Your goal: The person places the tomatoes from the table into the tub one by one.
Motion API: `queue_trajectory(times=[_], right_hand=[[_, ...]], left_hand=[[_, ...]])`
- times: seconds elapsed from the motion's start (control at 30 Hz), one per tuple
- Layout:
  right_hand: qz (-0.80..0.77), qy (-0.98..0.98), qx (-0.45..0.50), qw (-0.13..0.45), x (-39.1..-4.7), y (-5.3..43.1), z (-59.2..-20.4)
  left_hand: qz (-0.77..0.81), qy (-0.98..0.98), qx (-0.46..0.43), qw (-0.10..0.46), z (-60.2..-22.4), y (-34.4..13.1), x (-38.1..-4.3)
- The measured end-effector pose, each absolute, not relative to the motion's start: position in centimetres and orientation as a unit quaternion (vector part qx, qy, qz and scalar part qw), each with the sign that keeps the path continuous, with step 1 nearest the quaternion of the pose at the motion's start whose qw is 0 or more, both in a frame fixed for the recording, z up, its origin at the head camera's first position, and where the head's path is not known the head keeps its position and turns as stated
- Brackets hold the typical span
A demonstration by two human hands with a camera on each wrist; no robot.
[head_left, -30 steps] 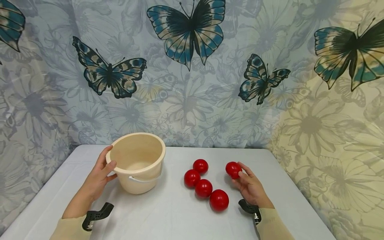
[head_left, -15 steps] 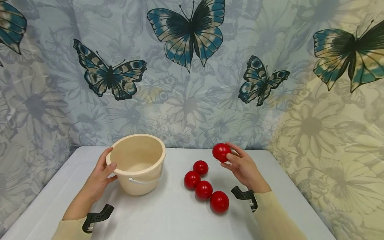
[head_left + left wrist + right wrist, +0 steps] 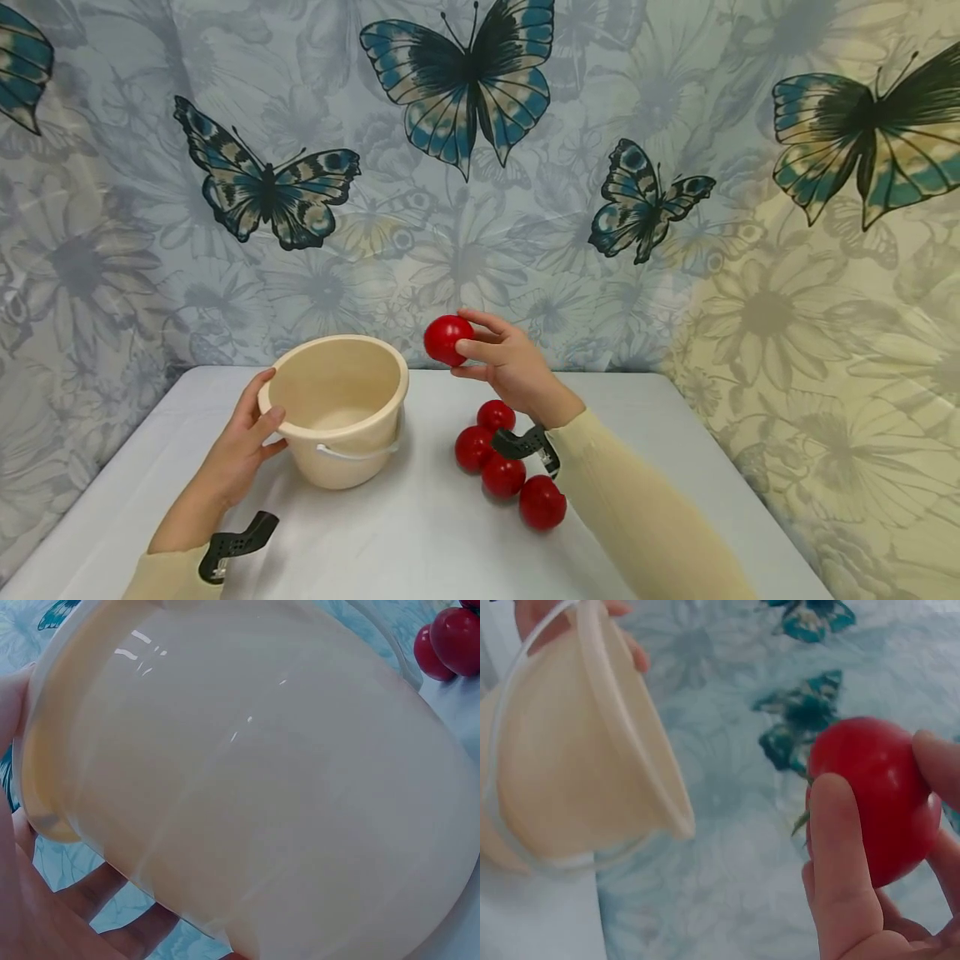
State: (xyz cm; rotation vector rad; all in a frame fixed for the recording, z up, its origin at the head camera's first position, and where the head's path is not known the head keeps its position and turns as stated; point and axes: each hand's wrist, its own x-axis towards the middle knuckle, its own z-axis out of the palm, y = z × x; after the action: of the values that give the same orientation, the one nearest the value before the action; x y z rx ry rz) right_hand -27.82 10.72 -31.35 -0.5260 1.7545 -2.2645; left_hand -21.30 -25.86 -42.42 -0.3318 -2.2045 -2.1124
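A cream plastic bucket (image 3: 337, 465) with a white handle stands on the left of the table. My left hand (image 3: 238, 454) grips its rim from the left, thumb over the edge; the bucket wall (image 3: 247, 795) fills most of the left wrist view. Up in the air to the right of the bucket, my right hand (image 3: 517, 362) holds a red tomato (image 3: 446, 339) between thumb and fingers. Green stem bits show on that tomato (image 3: 889, 814) in the right wrist view. Several more tomatoes (image 3: 474, 448) lie on the table below my right forearm, partly covered by it.
A white cloth covers the table (image 3: 375, 546). Behind it hangs a butterfly-and-flower patterned backdrop (image 3: 465, 225). A black camera mount (image 3: 238, 546) sits on my left wrist, another mount (image 3: 527, 446) on my right.
My right hand has lifted the tomato from the right side of the table and carried it up and left toward the bucket. The left hand stays on the bucket's rim.
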Motion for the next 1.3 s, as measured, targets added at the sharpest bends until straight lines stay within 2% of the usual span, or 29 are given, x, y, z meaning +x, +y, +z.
queue_trajectory(times=[0.27,0.5,0.9,1.3], right_hand=[[-0.757,0.613,-0.188,0.125,-28.3,4.7,-30.3],[-0.735,0.649,-0.161,0.111,-29.2,1.8,-31.1],[-0.712,0.682,-0.123,0.111,-29.5,0.5,-32.9],[-0.705,0.687,-0.147,0.096,-29.3,0.8,-33.5]], left_hand=[[-0.688,-0.716,-0.109,0.034,-42.5,-26.0,-21.3],[-0.697,-0.708,-0.107,0.035,-42.6,-26.0,-21.4],[-0.696,-0.709,-0.111,0.032,-42.4,-25.9,-21.4],[-0.699,-0.707,-0.105,0.036,-42.6,-25.9,-21.5]])
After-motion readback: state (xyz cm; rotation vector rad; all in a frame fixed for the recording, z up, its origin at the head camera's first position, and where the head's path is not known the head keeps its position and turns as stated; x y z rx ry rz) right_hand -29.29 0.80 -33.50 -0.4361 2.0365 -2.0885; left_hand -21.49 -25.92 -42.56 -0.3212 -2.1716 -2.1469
